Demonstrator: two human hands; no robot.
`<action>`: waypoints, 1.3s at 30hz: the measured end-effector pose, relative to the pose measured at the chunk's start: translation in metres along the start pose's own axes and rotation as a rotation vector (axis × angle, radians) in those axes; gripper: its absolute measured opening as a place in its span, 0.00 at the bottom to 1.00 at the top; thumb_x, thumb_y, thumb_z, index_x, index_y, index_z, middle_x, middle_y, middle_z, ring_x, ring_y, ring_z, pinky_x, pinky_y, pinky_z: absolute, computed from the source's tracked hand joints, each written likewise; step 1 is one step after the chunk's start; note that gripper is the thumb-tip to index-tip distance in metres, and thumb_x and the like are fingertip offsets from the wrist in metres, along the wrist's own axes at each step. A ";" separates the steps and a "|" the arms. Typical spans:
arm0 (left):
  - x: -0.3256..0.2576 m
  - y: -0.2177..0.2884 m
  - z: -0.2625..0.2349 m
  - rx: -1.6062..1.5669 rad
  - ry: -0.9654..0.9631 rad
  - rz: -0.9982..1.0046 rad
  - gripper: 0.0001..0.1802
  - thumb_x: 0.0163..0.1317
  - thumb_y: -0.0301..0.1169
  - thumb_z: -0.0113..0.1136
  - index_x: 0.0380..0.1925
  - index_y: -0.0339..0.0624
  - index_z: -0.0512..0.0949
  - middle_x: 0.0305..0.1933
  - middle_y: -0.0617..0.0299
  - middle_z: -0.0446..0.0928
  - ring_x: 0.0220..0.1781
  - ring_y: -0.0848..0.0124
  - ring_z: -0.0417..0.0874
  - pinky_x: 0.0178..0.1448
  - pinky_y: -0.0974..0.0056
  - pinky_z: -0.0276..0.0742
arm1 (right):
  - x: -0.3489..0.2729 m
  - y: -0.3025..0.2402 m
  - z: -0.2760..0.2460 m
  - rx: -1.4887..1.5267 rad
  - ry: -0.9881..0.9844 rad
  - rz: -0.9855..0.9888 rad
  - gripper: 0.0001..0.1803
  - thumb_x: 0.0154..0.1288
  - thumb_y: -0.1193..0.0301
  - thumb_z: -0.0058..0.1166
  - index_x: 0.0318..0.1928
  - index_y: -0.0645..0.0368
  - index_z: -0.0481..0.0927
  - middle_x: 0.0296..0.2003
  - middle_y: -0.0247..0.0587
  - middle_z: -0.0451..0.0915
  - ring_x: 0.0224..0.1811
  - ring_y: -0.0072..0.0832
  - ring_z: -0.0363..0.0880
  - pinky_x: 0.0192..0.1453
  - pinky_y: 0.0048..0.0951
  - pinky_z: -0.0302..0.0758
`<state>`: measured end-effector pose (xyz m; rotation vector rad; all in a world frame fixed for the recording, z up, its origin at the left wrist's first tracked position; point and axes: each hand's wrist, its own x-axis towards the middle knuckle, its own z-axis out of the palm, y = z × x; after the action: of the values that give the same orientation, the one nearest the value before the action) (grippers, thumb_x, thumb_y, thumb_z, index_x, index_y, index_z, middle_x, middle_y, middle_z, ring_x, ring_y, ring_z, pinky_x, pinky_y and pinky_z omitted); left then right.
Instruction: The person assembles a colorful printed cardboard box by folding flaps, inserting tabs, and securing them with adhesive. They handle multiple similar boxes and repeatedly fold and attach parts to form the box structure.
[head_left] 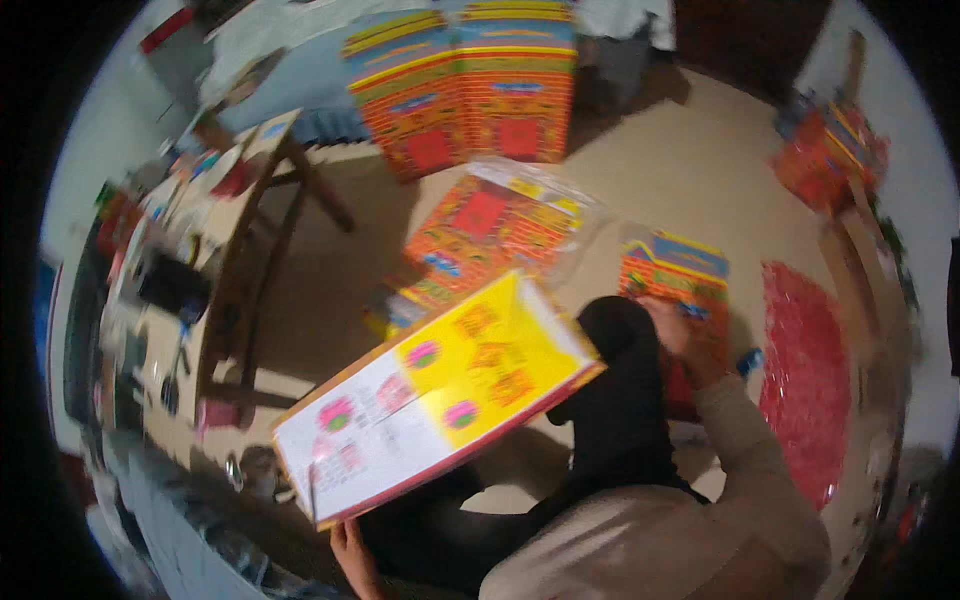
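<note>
A flat box-like panel (400,410), white at one end and yellow at the other with pink flower prints and a red side edge, lies tilted across my lap. My left hand (354,558) grips its lower left corner, the fingertips partly hidden at its edge. Beyond my right knee, my right hand (668,325) reaches to an orange brick-patterned panel (680,270) with a blue and yellow top. The fingers there are blurred, and whether they grip that panel does not show.
Ahead on the floor lie orange printed panels (490,220) in clear plastic. Two similar tall panels (515,95) stand behind them. A cluttered wooden table (235,230) is on the left. Red plastic-wrapped material (800,380) lies at right, beside cardboard (850,270).
</note>
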<state>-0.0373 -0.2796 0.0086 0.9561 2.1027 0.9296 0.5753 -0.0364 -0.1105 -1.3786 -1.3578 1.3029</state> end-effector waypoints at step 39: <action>0.034 0.085 0.135 0.403 -0.390 -0.015 0.25 0.76 0.43 0.48 0.60 0.34 0.76 0.60 0.57 0.78 0.61 0.66 0.75 0.67 0.62 0.68 | -0.246 0.298 -0.228 -1.416 0.825 0.600 0.24 0.66 0.56 0.57 0.59 0.52 0.76 0.50 0.57 0.81 0.49 0.49 0.83 0.48 0.47 0.80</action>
<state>0.0792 -0.1655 -0.0056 1.2069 1.9813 0.2751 0.8757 -0.2862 -0.3307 -2.9413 -1.2065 -0.3057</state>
